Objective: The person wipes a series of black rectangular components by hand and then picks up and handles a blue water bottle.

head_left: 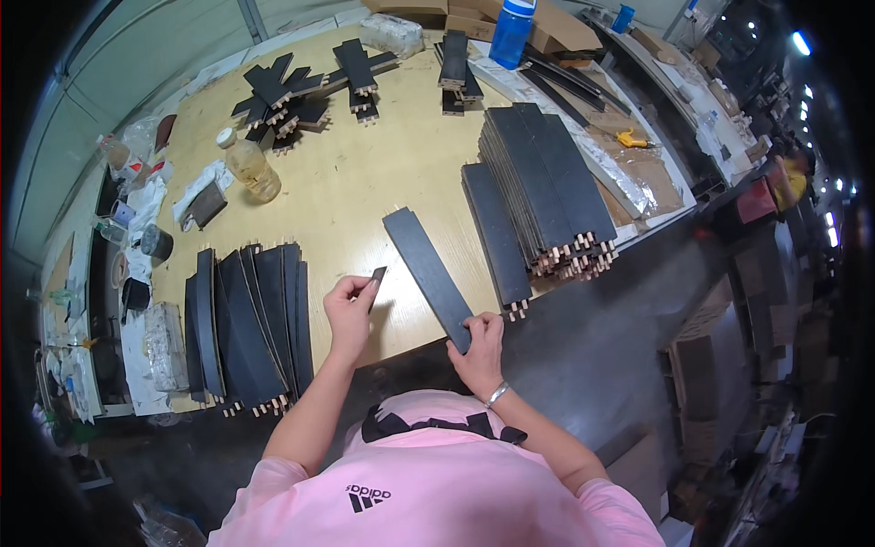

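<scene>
My left hand [352, 312] is closed on a small dark flat piece [377, 274], whose exact kind I cannot make out; it is held just over the tabletop. With my right hand [480, 351] I grip the near end of a long dark board [427, 276], which slants away across the wooden table [365, 182]. To the right of this board stands a tall stack of dark boards [538, 178] with light wooden pegs at the near ends. A second group of dark pegged boards [260, 310] leans at the left front, beside my left forearm.
Crossed piles of short dark boards [283, 100] lie at the back. At the left stand a bottle of yellowish liquid [250, 166] and a dark block [206, 204] on white cloth. A blue bottle [512, 35] and a yellow tool [635, 139] are at the right back.
</scene>
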{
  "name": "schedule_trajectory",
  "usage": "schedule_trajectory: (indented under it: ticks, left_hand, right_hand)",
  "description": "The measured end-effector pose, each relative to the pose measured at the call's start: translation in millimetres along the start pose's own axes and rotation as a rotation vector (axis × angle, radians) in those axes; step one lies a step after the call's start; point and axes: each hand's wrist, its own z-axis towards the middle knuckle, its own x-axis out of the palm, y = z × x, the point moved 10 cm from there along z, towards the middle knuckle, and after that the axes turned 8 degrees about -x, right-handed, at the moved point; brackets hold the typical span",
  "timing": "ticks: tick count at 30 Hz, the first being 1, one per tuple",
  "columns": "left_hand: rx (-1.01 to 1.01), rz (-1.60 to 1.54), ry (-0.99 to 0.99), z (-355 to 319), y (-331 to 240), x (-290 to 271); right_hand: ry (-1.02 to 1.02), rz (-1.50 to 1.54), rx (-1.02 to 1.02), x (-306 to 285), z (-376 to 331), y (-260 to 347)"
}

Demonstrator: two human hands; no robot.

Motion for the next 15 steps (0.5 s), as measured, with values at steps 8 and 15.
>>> schedule_trajectory:
  ticks: [8,15]
  left_hand:
    - [0.03,0.131,-0.055,39,10,10]
    - [0.255,0.473,-0.099,87,-10,25]
  right_hand:
    - [-0.057,-0.191,-0.045,-27,29,10]
    - [0.077,-0.013,-0.046,10,-16,17]
